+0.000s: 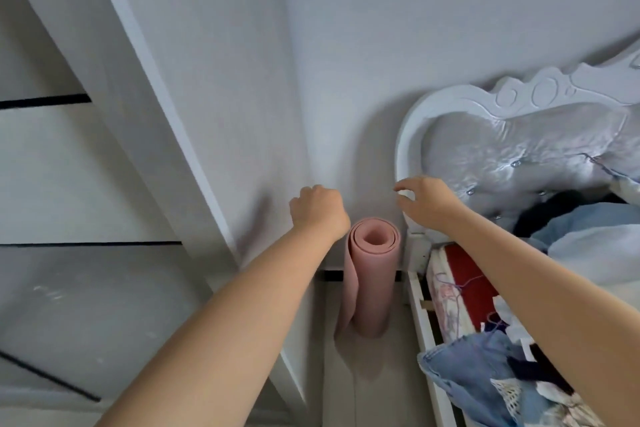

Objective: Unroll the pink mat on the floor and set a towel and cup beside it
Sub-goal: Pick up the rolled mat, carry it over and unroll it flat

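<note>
The pink mat (370, 284) stands upright as a roll on the floor, in the narrow gap between a white cabinet and the bed, leaning against the wall. My left hand (317, 210) hovers just above and left of the roll's top, fingers curled, holding nothing. Above and right of the roll is my right hand (427, 199), fingers spread and slightly bent, empty. Neither hand touches the mat. No towel or cup is in view.
A tall white cabinet (104, 184) fills the left side. On the right is a bed with a white padded headboard (502, 146), piled with clothes and bedding (519, 367). A strip of pale floor (377, 385) runs between them.
</note>
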Demonstrator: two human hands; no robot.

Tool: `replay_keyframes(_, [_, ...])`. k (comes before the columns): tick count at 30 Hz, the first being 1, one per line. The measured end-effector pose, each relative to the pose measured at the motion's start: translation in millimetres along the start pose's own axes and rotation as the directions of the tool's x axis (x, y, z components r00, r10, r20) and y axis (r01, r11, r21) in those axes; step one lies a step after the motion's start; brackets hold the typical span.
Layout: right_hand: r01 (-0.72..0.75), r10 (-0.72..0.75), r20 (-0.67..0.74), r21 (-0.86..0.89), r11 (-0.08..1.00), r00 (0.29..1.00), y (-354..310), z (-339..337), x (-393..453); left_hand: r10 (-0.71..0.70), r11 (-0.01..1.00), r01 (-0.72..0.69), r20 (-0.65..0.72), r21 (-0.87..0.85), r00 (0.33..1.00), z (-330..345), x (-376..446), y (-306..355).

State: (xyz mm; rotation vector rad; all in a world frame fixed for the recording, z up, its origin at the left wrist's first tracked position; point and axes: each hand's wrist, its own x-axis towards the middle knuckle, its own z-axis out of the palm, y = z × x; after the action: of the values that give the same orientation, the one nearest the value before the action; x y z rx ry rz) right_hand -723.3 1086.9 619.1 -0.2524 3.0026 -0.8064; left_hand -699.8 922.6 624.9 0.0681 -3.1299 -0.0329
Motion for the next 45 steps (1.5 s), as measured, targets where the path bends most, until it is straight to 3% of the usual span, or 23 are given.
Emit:
replay_keyframes(11, [-0.175,0.173,0.096,0.014,0.984,0.98,102.5,16.3,160.4,-0.056,0.998,0.059,0.202,-0.005,0.978,68.6,196.0,39.1])
replay_keyframes(16, [-0.199,0.191,0.24,0.007,0.98,0.952,148.8,60.7,233.6,-0.093,0.994,0.105,0.343,-0.016,0.935,133.6,248.4,58.4])
replay_keyframes(25, [-0.196,0.169,0.535,-0.006,0.981,0.828,218.2,169.5,346.5,-0.297,0.928,0.371,0.512,-0.044,0.806,238.9,337.4,64.8])
replay_keyframes(28, [-0.191,0.177,0.598,-0.04,0.981,0.782,237.3,212.1,359.5,-0.38,0.865,0.499,0.579,-0.054,0.721,277.3,346.9,62.0])
replay_keyframes(33, [-0.228,0.229,0.694,-0.095,0.969,0.682,262.6,275.1,350.2,-0.451,0.704,0.706,0.721,-0.074,0.526,340.4,331.8,60.5])
replay_keyframes(36, [-0.291,0.271,0.66,-0.082,0.953,0.7,272.3,295.7,341.7,-0.451,0.6,0.791,0.766,-0.119,0.457,371.9,316.7,60.1])
replay_keyframes(39, [-0.361,0.311,0.592,-0.036,0.932,0.744,280.0,306.5,334.7,-0.47,0.5,0.848,0.768,-0.174,0.435,393.2,304.1,62.2])
replay_keyframes(42, [-0.467,0.37,0.561,0.035,0.883,0.741,282.3,310.7,330.9,-0.491,0.424,0.875,0.752,-0.235,0.44,403.3,295.5,63.8])
replay_keyframes(45, [-0.42,0.364,0.551,-0.028,0.907,0.751,280.0,311.0,326.1,-0.477,0.367,0.892,0.77,-0.263,0.423,406.1,289.4,63.8])
